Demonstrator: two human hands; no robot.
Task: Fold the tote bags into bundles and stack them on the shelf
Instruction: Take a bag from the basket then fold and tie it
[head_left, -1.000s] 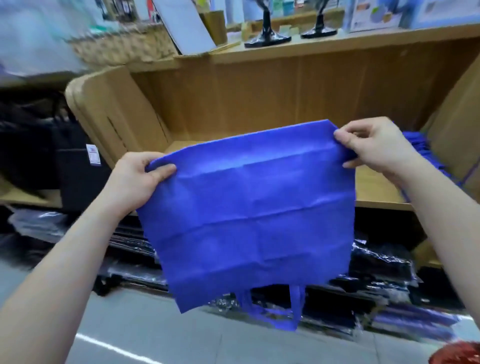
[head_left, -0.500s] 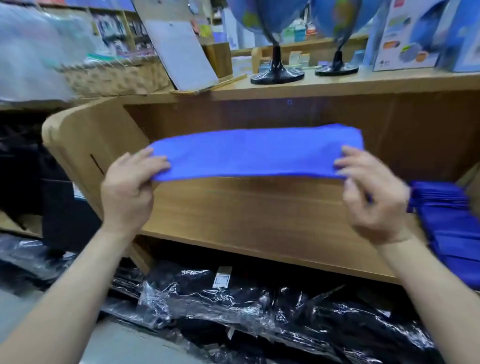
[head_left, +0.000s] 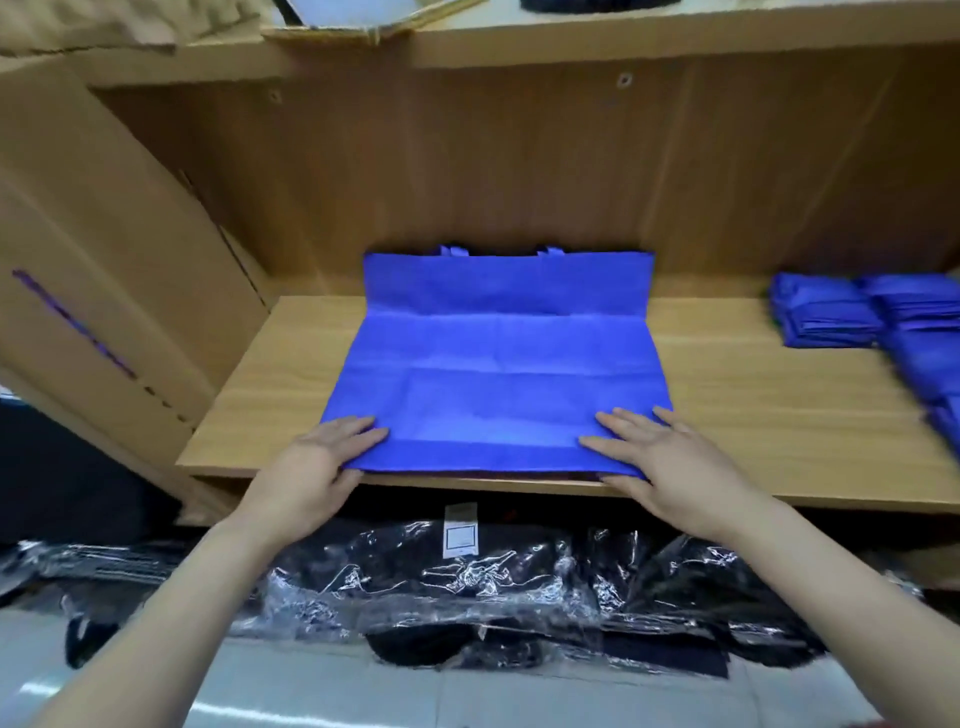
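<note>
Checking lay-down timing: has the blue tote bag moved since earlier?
Yes. The blue tote bag came down from mid-air onto the wooden shelf, now spread on it.

we see 1 blue tote bag (head_left: 498, 374) spread open on the wooden shelf (head_left: 769, 415), about midway along the board. its near edge lies along the shelf's front lip. its far strip bends upward against the back panel, and 2 short handle loops (head_left: 457, 251) peep over the top edge. faint crosswise creases split the cloth into bands. our left hand (head_left: 322, 467) and right hand (head_left: 670, 467) rest with straight fingers on the 2 near corners. well apart to the right, folded blue bundles (head_left: 826, 312) sit stacked on the same shelf. more of them run toward the front at the right edge of view, too blurred to count.
</note>
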